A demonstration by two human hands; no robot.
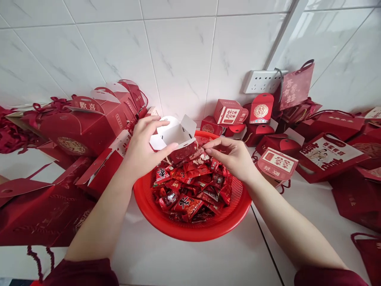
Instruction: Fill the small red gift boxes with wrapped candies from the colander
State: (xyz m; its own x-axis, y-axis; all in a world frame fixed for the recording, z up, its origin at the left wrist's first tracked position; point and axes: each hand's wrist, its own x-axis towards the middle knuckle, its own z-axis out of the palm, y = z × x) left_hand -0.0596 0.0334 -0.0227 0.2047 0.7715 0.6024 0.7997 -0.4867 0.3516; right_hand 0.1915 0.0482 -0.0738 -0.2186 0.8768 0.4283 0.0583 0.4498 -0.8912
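My left hand [145,147] grips a small red gift box [183,153] tilted toward me over the far part of the basket. Its flaps stand open and the white inside shows, with nothing visible in it. Beside the box, my right hand [230,157] is closed in a pinch on a red wrapped candy [197,155], partly hidden by the fingertips. Beneath both hands is a red plastic basket [193,233] with a perforated wall. Many red-wrapped candies [187,202] fill it in a loose heap.
Red gift boxes [86,123] crowd the left side, and more small boxes [230,113] stand behind and to the right. A larger printed box [329,155] sits at the right. A white power strip [263,81] leans against the tiled wall [181,59]. The white table [190,260] carries everything.
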